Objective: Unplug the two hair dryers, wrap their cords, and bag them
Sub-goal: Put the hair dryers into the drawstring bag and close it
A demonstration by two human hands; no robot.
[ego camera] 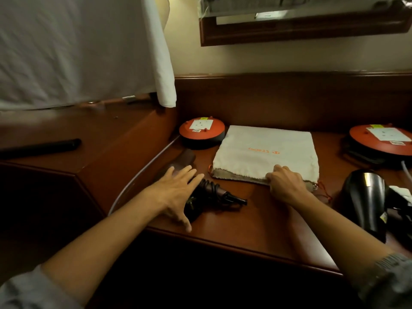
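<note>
Currently the right hand (286,185) pinches the bag (265,153) mouth while the left hand (178,188) rests flat and open on the wrapped hair dryer (214,194) beneath it, whose cord may uncoil and snag the opening.

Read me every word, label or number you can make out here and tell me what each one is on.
"traces" in orange, upside down to the camera, beside a small orange logo: on the cloth bag.
Labels on the left socket reel: too small to read.
Labels on the right socket reel: too small to read.
Sticker on the black hair dryer: blurred, unreadable.
</note>
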